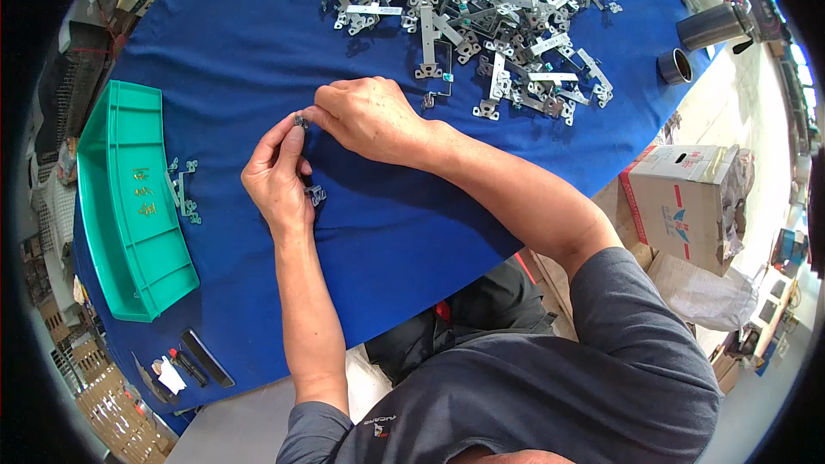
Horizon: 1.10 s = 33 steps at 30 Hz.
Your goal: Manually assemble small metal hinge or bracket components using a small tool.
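We hold a small metal clip (300, 121) pinched in the grip of both hands, left hand (277, 179) and right hand (368, 119) closed on it fingertip to fingertip just above the blue bench (404, 232). It looks like a fitting step, and the next move likely calls for a fine, steady press. The clip is tiny, grey and mostly hidden; another small metal piece (314, 195) lies beside the left hand, a heap of brackets (468, 21) beyond, a green tray (129, 198) to the left.
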### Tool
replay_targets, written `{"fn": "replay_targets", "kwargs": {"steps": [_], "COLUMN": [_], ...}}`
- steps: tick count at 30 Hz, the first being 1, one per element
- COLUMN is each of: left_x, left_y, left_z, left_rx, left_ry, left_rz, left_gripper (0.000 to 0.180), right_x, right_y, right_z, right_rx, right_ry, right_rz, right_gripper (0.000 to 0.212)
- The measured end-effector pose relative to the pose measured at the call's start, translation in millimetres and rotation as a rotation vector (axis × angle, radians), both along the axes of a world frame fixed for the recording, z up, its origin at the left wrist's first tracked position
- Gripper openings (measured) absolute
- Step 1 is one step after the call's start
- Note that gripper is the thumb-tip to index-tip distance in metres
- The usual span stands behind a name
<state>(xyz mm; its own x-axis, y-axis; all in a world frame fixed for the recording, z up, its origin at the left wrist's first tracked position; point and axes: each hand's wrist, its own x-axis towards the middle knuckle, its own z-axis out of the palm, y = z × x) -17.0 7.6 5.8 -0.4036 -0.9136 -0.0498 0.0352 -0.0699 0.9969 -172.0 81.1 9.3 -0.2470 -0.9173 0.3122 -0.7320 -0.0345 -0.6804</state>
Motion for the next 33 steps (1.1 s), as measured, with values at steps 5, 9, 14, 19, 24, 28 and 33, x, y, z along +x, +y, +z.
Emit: {"fn": "replay_targets", "kwargs": {"steps": [5,9,14,19,24,28,33], "left_x": [-3.1,-0.6,-1.9,-1.9,-5.2,-4.1,-2.9], "left_y": [0.6,0.6,1.0,1.6,2.3,1.9,2.5], "left_z": [0.7,0.3,-0.1,2.8,5.2,3.7,1.4], "left_rx": [0.016,0.012,0.015,0.027,0.035,0.029,0.023], "left_ry": [0.026,0.024,0.028,0.021,0.07,0.029,0.038], "left_rz": [0.025,0.006,0.034,0.026,0.053,0.018,0.017], "left_gripper": [0.022,0.022,0.022,0.022,0.02,0.022,0.021], "right_x": [2.7,0.3,3.7,-0.1,5.7,2.1,1.3], "right_y": [-0.5,0.6,0.9,0.4,-1.8,-0.9,0.7], "right_z": [-1.4,-4.5,-2.9,-4.4,-4.0,-7.7,-2.6], "right_rx": [-0.121,-0.12,-0.129,-0.142,-0.164,-0.217,-0.027], "right_ry": [-0.072,-0.01,-0.025,-0.053,-0.087,-0.058,-0.019], "right_rz": [-0.029,0.01,-0.021,0.006,-0.052,-0.013,-0.016], "right_gripper": [0.026,0.023,0.021,0.022,0.022,0.025,0.026]}}
